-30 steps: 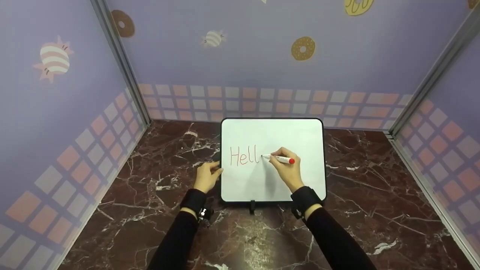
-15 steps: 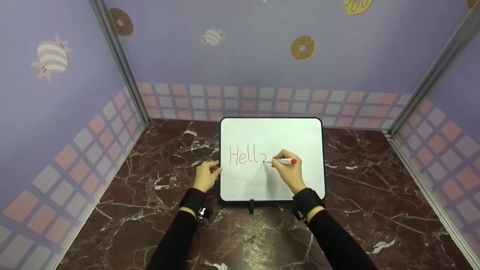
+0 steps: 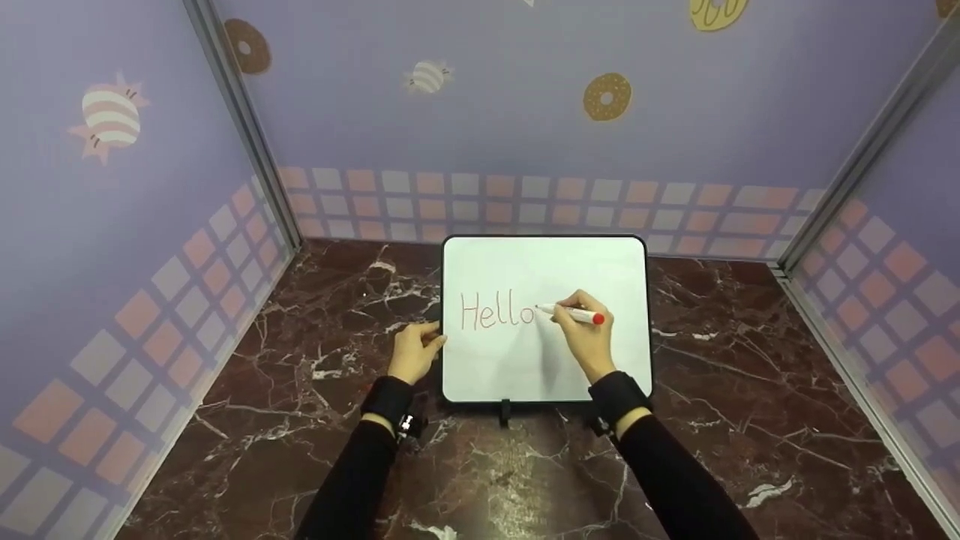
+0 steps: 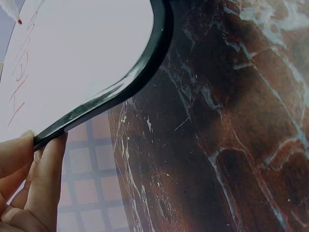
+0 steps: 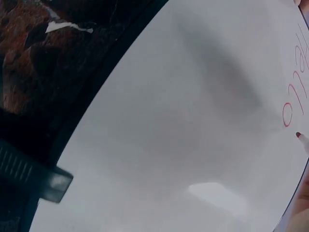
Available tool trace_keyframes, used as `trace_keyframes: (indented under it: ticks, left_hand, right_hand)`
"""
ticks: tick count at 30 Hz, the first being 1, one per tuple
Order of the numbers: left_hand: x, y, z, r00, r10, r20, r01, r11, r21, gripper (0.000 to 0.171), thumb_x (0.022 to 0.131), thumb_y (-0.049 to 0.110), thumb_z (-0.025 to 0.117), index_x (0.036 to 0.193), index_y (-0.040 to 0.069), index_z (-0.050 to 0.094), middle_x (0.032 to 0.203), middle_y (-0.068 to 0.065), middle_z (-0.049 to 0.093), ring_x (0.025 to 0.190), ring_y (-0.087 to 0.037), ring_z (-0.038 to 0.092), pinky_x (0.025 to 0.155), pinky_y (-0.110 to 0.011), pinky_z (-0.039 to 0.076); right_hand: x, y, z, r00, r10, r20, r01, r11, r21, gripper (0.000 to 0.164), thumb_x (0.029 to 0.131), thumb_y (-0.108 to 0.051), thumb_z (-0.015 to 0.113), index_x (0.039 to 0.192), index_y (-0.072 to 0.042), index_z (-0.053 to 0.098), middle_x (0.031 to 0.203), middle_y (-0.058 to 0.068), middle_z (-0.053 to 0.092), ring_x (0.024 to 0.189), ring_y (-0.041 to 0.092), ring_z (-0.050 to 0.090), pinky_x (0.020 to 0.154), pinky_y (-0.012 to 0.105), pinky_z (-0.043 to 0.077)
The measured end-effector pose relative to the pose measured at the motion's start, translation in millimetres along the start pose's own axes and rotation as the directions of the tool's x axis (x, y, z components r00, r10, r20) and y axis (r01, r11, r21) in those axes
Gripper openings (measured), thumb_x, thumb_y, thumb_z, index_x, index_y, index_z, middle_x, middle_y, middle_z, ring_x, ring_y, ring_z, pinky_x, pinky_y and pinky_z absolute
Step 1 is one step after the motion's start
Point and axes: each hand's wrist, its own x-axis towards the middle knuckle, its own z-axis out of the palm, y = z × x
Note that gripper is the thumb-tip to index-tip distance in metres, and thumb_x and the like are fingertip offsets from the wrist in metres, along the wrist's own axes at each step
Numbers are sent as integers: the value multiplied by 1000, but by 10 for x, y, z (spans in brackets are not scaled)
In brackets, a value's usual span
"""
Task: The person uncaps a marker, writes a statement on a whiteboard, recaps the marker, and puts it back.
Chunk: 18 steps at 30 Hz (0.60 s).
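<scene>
A whiteboard (image 3: 480,367) with a black frame leans upright on the table, the red word "Hello" (image 3: 496,310) written across its left half. My right hand (image 3: 587,334) pinches a white marker with a red end (image 3: 576,313), its tip just right of the "o". In the right wrist view the red marker tip (image 5: 299,135) shows close beside that letter. At the board's left edge, my left hand (image 3: 414,352) grips the frame. The left wrist view shows the thumb (image 4: 17,153) in front of the black frame (image 4: 91,104) and the fingers behind it.
A dark red marble table (image 3: 300,420) with white veins carries the board. Behind stands a purple wall (image 3: 510,127) with donut and candy prints; side walls meet it at grey metal posts (image 3: 247,127). A small black stand foot (image 3: 505,412) sticks out below the board.
A round "o" has been drawn after "Hell". My right hand and the marker have shifted slightly right and up from the half-drawn letter. My left hand has kept its hold.
</scene>
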Motion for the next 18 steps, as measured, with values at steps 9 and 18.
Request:
trace_keyframes:
  ticks: [9,18]
  left_hand:
    - [-1,12,-30,999,-33,8,33,999,6,34,92,2,66,123,-13,62,97,-29,72,74,-44,70,61,-36,61]
    - [0,15,-3,1000,-17,7,17,1000,2,34,91,0,66,122,-14,62,95,-29,72,73,-44,70,60,-36,61]
  right_hand:
    - [-52,-311,-187,999,-41,2,41,997,-68,6,78,13,59,73,11,62,73,24,68,59,6,63,54,14,44]
    - [-72,-301,-194,998,-64,15,65,992,-110,6,79,12,61,74,10,63,76,25,69,60,-1,60,56,10,42]
